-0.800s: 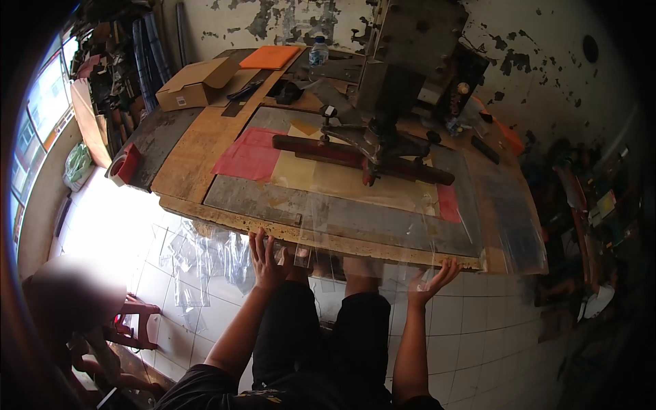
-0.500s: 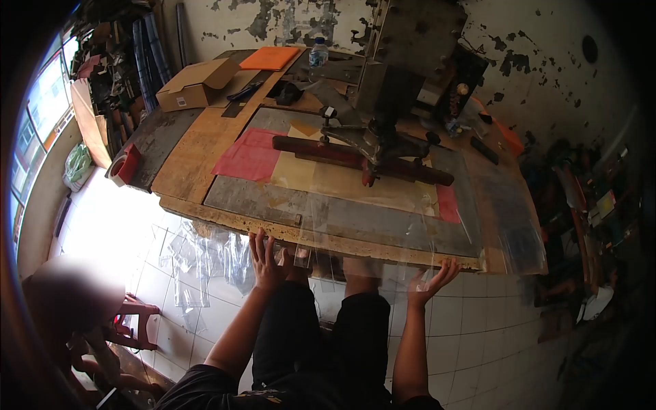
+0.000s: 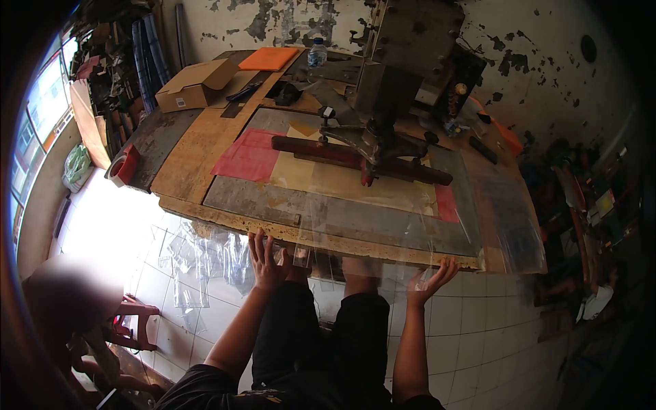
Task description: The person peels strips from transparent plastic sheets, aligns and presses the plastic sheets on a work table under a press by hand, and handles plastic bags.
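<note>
hands (image 3: 270,268) against worktable (image 3: 179,156) edge, cardboard box (image 3: 188,90) on top, contents unclear

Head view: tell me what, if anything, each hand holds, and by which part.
Left hand: fingertips at the table's front edge, no clear grip showing. Right hand: at the same edge; whether it pinches the clear plastic there cannot be told.

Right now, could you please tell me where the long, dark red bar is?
In the head view, the bar sits just right of centre, below the tall grey machine column and above the flat yellow sheet.
</note>
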`<action>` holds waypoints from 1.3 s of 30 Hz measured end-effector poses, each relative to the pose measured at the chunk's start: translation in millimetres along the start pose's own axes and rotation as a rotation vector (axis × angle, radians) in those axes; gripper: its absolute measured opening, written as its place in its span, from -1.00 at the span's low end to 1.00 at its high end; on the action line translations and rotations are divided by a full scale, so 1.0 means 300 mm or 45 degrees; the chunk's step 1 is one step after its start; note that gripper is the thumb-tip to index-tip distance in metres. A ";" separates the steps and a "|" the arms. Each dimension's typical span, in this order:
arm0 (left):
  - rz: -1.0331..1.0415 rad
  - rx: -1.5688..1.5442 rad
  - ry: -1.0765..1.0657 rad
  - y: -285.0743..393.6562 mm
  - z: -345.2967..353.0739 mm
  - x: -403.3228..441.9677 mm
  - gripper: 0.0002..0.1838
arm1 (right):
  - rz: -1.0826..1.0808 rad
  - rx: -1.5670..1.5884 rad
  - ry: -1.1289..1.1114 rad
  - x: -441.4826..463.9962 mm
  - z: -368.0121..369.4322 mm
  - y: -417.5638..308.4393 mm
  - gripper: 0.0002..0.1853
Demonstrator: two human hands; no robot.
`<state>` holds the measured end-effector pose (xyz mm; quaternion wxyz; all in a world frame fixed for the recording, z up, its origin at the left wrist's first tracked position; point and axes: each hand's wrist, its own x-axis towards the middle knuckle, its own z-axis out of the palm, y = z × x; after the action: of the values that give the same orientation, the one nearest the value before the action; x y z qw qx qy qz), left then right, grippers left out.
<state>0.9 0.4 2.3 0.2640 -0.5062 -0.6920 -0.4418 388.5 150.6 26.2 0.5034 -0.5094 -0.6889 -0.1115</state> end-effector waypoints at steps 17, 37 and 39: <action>-0.002 -0.004 0.000 -0.004 0.004 -0.007 -0.23 | 0.017 -0.006 -0.044 -0.004 -0.008 -0.005 -0.18; -0.011 -0.005 0.009 0.001 0.004 -0.009 -0.27 | 0.014 0.002 -0.039 -0.005 -0.014 -0.012 -0.17; -0.014 -0.006 0.012 0.001 0.004 -0.009 -0.26 | 0.016 0.002 -0.039 -0.004 -0.015 -0.015 -0.17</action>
<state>2.2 0.2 -0.5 0.2635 -0.5009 -0.6925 -0.4474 387.3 144.9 29.0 0.4939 -0.5148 -0.6936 -0.0999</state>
